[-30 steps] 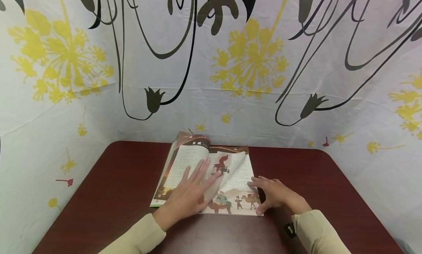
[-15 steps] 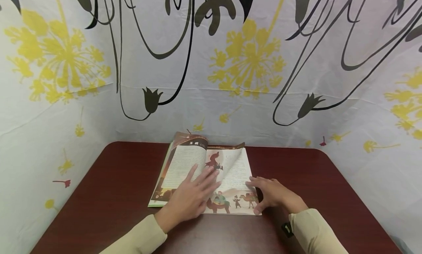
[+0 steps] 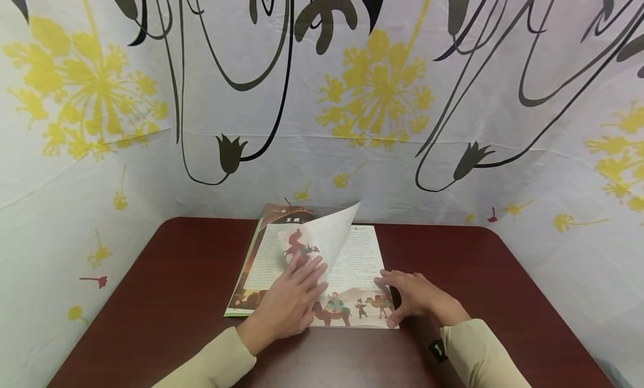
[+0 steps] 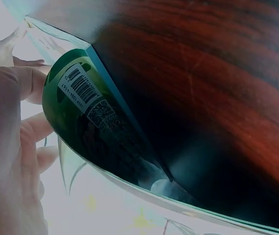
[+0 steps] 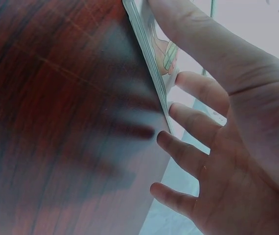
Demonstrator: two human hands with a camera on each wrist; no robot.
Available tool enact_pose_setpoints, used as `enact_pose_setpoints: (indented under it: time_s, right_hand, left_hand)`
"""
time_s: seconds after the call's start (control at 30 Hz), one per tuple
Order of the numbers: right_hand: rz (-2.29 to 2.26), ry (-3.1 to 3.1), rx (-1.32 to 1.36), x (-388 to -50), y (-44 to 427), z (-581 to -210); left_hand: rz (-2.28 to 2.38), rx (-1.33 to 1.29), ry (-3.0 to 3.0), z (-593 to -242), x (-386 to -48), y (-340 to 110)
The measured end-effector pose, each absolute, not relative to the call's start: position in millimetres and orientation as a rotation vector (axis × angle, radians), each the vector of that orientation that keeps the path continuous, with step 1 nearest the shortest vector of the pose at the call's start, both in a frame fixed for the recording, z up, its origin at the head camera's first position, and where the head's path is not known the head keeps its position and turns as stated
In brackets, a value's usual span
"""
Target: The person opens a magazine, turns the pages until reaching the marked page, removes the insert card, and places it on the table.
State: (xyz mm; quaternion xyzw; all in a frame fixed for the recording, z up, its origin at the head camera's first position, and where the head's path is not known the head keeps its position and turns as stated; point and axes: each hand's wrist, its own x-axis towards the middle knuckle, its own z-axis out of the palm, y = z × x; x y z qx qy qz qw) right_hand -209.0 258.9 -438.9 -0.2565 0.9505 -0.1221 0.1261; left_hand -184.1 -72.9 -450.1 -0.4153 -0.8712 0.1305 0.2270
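Book (image 3: 362,259): spread, table (image 3: 453,259) beneath it. Page turn: judged roughly half complete; leaf (image 3: 329,237) curls above the book's middle, not yet flat. Left hand (image 3: 284,307) (fingers extended, pinching nothing) rests on leaf; right hand (image 3: 422,297), grip released, at book's right edge

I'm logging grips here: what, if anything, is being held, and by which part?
Nothing appears gripped. The left hand lies against the raised page of the book; the right hand touches its right edge.
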Motion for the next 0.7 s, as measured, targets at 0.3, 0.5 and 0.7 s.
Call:
enact_pose_setpoints:
  time_s: [0.3,0.5,0.7]
  right_hand:
    - [-0.368,2.766,-0.736,-208.5,259.8,-438.5]
    - [-0.364,2.771,-0.733,-207.8,259.2,-438.3]
    - [-0.368,2.769,-0.744,-207.3,259.4,-439.4]
  left_hand:
    - [0.358,-1.119,-2.454,-450.5,-183.5,-72.7]
    - [0.396,-1.04,-2.502,-450.4,-182.8,-72.4]
    - [0.351,-1.005,-2.529,-453.8,-182.0,-74.3]
